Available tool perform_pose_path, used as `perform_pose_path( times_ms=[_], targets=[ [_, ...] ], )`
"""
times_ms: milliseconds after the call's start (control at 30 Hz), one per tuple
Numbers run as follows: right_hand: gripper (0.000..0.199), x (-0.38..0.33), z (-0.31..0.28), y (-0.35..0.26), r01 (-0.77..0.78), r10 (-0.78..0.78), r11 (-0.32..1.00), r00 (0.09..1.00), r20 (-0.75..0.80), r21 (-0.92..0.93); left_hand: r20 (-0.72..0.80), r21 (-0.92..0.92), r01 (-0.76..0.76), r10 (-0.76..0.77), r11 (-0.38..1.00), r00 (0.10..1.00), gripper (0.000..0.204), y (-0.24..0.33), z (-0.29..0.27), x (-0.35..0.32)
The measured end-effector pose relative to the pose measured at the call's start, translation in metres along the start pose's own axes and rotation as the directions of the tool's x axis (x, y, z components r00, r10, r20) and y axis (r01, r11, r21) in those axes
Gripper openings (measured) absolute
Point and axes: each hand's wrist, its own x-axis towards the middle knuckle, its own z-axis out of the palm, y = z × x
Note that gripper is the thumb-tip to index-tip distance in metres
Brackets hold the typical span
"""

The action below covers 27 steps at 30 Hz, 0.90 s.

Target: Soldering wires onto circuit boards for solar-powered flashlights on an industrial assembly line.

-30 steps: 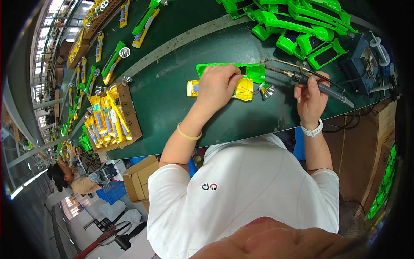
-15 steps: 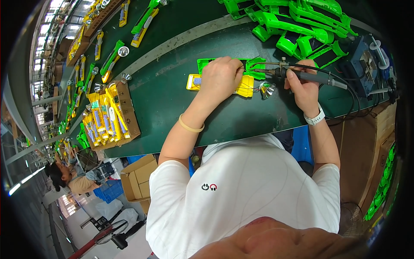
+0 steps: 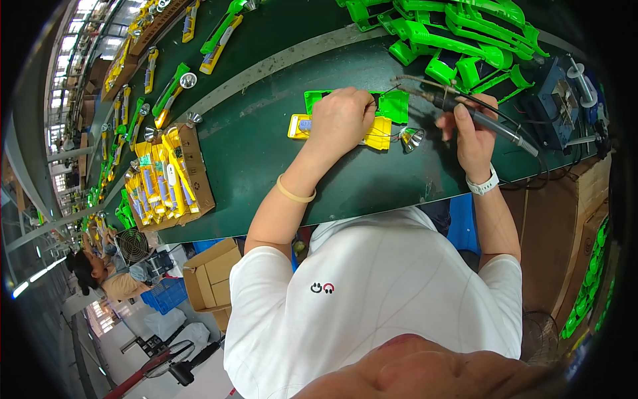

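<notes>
My right hand (image 3: pixel 473 143) grips a soldering iron (image 3: pixel 488 121) with a black handle and a thin metal feed tube above its tip. The tip points left, raised apart from the workpiece. My left hand (image 3: pixel 340 123) is closed in a pinch over a green flashlight shell (image 3: pixel 393 106); what its fingertips hold is hidden. Just below that shell lies a yellow flashlight insert (image 3: pixel 378 133), partly covered by my hand. Thin wires run from the insert toward a small silver reflector lamp (image 3: pixel 411 138) on its right.
Green shells (image 3: pixel 458 40) are heaped at the far right, near a blue soldering station (image 3: pixel 557 100) with a solder spool (image 3: pixel 582 83). A cardboard box (image 3: pixel 199 169) of yellow inserts stands at left. Flashlight parts (image 3: pixel 174 93) line the far-left bench; another person (image 3: pixel 109 276) sits beyond.
My right hand has drawn the soldering iron away from the workpiece, its tip lifting and the handle tilting. My left hand stays in place over the shell.
</notes>
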Motion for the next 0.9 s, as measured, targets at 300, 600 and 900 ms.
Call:
perform_pose_path(
  times_ms=[300, 600, 900],
  targets=[
    [0.029, 0.026, 0.038, 0.019, -0.062, 0.074, 0.992, 0.992, 0.103, -0.112, 0.036, 0.005, 0.004, -0.004, 1.0, 0.999, 0.013, 0.003, -0.002, -0.001],
    [0.027, -0.016, 0.025, 0.008, -0.166, 0.171, 0.98, 0.984, -0.041, 0.114, 0.033, -0.09, -0.118, 0.121, 0.989, 0.992, 0.008, 0.019, 0.002, -0.023],
    [0.028, -0.016, 0.024, 0.011, -0.196, 0.206, 0.97, 0.977, -0.056, 0.145, 0.083, -0.081, -0.096, 0.103, 0.992, 0.991, 0.008, 0.021, 0.0, -0.022]
  ],
)
